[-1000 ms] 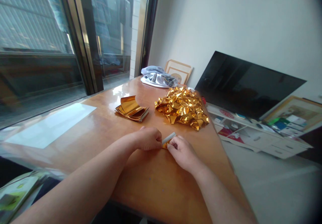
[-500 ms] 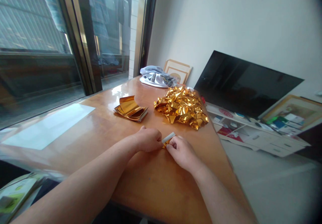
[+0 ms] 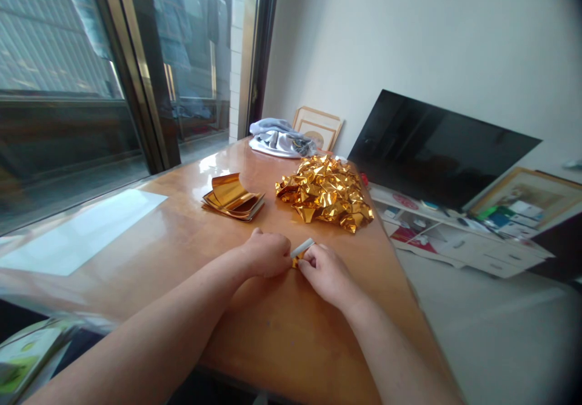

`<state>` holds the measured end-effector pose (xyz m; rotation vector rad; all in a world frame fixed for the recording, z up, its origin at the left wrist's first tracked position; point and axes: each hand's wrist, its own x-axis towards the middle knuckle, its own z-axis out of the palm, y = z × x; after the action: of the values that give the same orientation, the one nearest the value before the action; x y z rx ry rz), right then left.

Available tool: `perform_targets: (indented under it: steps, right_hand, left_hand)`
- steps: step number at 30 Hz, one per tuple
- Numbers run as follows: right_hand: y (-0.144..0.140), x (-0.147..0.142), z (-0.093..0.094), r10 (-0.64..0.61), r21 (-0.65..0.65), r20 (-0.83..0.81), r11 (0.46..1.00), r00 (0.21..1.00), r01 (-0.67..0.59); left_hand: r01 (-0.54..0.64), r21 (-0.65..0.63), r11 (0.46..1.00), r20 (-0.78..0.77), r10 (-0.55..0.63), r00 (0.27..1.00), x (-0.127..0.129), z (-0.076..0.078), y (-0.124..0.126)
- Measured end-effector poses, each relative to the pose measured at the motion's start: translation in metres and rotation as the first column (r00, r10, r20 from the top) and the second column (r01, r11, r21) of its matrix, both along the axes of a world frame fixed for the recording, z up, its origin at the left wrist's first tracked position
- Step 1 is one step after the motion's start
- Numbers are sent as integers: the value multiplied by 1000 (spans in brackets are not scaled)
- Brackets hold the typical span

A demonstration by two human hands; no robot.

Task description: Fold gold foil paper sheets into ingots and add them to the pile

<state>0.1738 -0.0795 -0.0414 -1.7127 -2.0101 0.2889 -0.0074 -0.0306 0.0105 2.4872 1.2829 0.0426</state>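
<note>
Between my two hands is a small piece of gold foil paper (image 3: 302, 248), partly folded, its pale back side showing as a strip along the top. My left hand (image 3: 268, 252) is closed on its left end, and my right hand (image 3: 322, 267) pinches the right end. Both rest low over the wooden table (image 3: 264, 338). Beyond my left hand lies a stack of gold foil sheets (image 3: 233, 197), the top ones curling up. Past my right hand is a heap of folded gold foil pieces (image 3: 328, 193). My fingers hide much of the held paper.
A white sheet (image 3: 86, 232) lies on the left of the table. Bundled cloth (image 3: 279, 138) sits at the far end, before leaning frames (image 3: 318, 127). On the right are a television (image 3: 436, 150) and a low white cabinet (image 3: 473, 253). Glass doors (image 3: 131, 77) stand on the left.
My hands keep hold of the foil paper in nearly the same pose. The whole view has shifted slightly, with things appearing a little further left.
</note>
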Motion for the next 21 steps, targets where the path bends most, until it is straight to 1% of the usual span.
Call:
perform_targets:
  steps: [5,8,11,15,21]
  right_hand:
    - [0,1,0,-16,-20,-40,1000,999,15]
    - [0,2,-1,5,-43,-74,999,997,-8]
    - [2,4,-3,40,-52,-113,998,993,-47]
    - [3,7,-7,64,-67,-167,995,984,-76]
    - [2,10,-7,75,-75,-208,993,975,-92]
  left_hand:
    - [-13,10,1000,-1,13,1000,0,-1,-1]
    - [-10,31,999,45,9,999,0,-4,-1]
    - [26,44,999,104,-30,994,0,-6,-1]
    - [66,-6,998,86,-65,994,-1,-6,2]
    - [61,-52,997,72,-57,996,-3,-8,6]
